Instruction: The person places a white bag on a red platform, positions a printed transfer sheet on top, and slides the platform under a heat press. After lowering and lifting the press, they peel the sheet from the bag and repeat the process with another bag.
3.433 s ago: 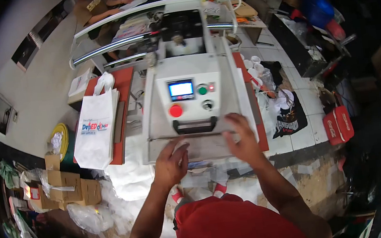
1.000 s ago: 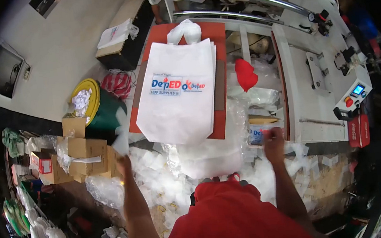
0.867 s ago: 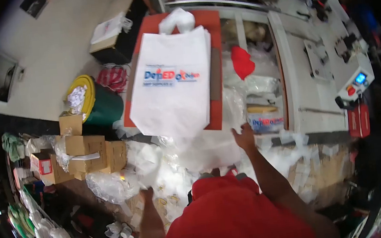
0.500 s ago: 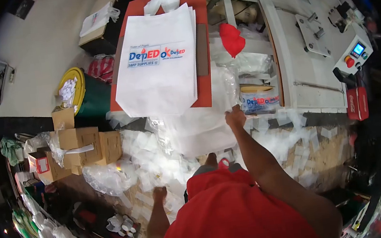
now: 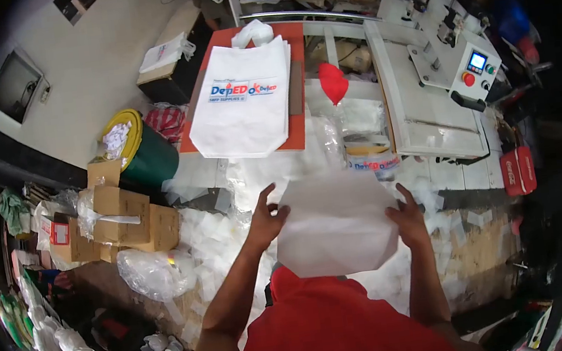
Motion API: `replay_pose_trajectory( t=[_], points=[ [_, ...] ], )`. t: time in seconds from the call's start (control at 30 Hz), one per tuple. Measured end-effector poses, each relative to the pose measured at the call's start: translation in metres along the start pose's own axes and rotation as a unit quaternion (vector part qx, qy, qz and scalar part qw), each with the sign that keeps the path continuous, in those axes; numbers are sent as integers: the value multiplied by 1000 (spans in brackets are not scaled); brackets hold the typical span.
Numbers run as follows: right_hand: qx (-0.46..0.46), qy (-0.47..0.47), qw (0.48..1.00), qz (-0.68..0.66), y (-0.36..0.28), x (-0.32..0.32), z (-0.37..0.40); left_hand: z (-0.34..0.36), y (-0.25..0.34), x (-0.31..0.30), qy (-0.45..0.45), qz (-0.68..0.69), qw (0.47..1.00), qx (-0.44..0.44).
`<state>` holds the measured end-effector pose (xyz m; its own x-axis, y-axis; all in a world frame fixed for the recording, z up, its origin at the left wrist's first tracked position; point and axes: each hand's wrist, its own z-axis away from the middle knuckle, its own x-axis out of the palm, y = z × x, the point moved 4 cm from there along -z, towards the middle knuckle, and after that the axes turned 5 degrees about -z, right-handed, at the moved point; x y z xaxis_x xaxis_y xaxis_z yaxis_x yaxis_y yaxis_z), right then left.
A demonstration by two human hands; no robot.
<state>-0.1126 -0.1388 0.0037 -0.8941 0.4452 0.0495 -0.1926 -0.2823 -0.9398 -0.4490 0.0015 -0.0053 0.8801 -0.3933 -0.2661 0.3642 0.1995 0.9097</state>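
Observation:
A blank white bag is held up in front of my red shirt. My left hand pinches its left edge, forefinger raised. At the right edge my right hand grips it between thumb and fingers. Beyond them, a stack of white bags with printed logos lies on a red board, handles pointing away from me. A red cloth rests to the right of the stack.
A white machine with a control box stands at the right. To the left are a green bin and cardboard boxes. White scraps cover the floor. A red case is at far right.
My left hand has risen from low at my side to the bag's left edge. The white bag has been lifted off the pile, and my right hand has moved right and down with it.

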Motion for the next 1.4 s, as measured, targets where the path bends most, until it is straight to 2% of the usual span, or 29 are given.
replay_pose_trajectory(
  t=[0.07, 0.13, 0.2, 0.23, 0.27, 0.3, 0.33, 0.37, 0.4, 0.47, 0.53, 0.57, 0.6, 0.63, 0.67, 0.7, 0.73, 0.8, 0.93, 1.0, 1.23, 1.3, 1.33, 1.4],
  points=[
    [-67, 38, 970, 229, -69, 8, 20, -5, 61, -24, 56, -139, 968, 200],
    [-246, 76, 963, 77, -117, 18, 10, -11, 131, -48, 83, -57, 960, 262],
    [-312, 150, 931, 116, -195, 53, -4, -35, 192, -84, 215, -185, 865, 414],
    [-334, 162, 917, 146, -231, 70, -16, -23, 248, -102, 154, -127, 916, 349],
    [-319, 190, 917, 147, -270, 92, -16, -29, 282, -127, 264, -161, 807, 504],
    [-481, 172, 856, 81, -303, 114, -12, -1, 319, -144, 301, -172, 845, 407],
    [-597, 183, 780, 49, -339, 139, 9, 7, 343, -168, 337, -135, 758, 542],
    [-728, 199, 655, 19, -367, 161, 30, 21, 355, -192, 411, -92, 679, 601],
    [-749, 241, 617, -22, -382, 187, 50, 23, 354, -221, 375, 23, 642, 669],
    [-799, 187, 568, -60, -395, 221, 32, 19, 367, -248, 485, 40, 421, 765],
    [-782, 265, 562, 51, -381, 253, -47, -61, 320, -292, 653, -219, 452, 568],
    [-752, 245, 601, 117, -360, 274, -89, -106, 300, -297, 512, -278, 581, 569],
    [-750, 254, 569, 220, -329, 290, -138, -157, 272, -290, 500, -348, 581, 540],
    [-679, 212, 666, 225, -278, 306, -186, -215, 219, -282, 444, -374, 668, 465],
    [-535, 163, 774, 297, -210, 314, -239, -258, 158, -266, 375, -395, 754, 366],
    [-430, 100, 823, 357, -132, 311, -290, -286, 99, -251, 234, -433, 845, 209],
    [-299, 74, 847, 434, -84, 311, -297, -312, 33, -242, 189, -441, 856, 193],
    [-324, 113, 806, 482, -39, 307, -284, -299, 2, -234, 181, -403, 881, 169],
    [-290, 107, 831, 463, -38, 306, -275, -293, -1, -236, 183, -392, 883, 182],
    [-334, 130, 829, 430, -46, 306, -273, -293, 8, -234, 193, -394, 876, 198],
    [-343, 124, 844, 393, -49, 305, -275, -299, 6, -236, 190, -410, 871, 194],
    [-291, 211, 872, 333, -50, 294, -267, -290, 7, -243, 225, -342, 897, 164],
    [-290, 210, 872, 333, -50, 293, -257, -280, 7, -246, 226, -343, 897, 163],
    [-191, 217, 905, 314, -35, 283, -230, -257, -5, -253, 215, -320, 916, 109]
  ],
)
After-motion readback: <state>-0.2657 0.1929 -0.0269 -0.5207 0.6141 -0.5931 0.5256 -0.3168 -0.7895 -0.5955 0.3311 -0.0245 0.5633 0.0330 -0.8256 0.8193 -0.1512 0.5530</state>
